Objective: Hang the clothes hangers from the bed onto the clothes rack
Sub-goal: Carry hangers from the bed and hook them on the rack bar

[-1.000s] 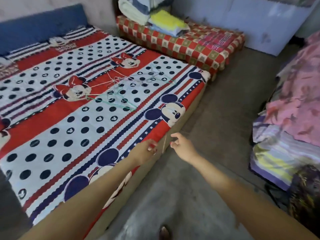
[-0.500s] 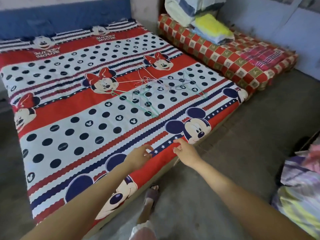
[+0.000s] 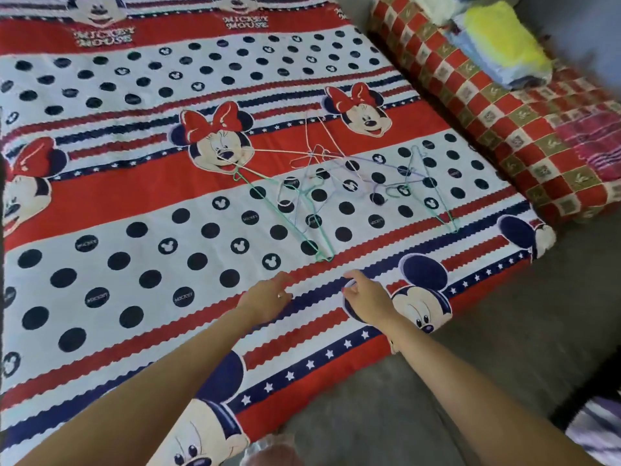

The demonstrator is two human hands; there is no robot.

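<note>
Several thin wire clothes hangers (image 3: 322, 193) in green, white, pink and pale blue lie tangled in a loose pile on the bed (image 3: 134, 203), which has a red, white and navy cartoon-mouse sheet. My left hand (image 3: 268, 297) and my right hand (image 3: 366, 297) reach out side by side over the sheet, a little short of the nearest green hanger. Both hands hold nothing and their fingers are loosely apart. The clothes rack is out of view.
A red and olive checked mattress (image 3: 504, 122) lies on the floor to the right of the bed, with folded yellow and blue cloth (image 3: 500, 52) on it. Grey floor (image 3: 504, 331) runs along the bed's right edge. A striped cloth (image 3: 598, 428) shows at the lower right corner.
The view has swung left and closer to the bed. Both hands have moved from the bed's edge forward over the sheet toward the hanger pile.
</note>
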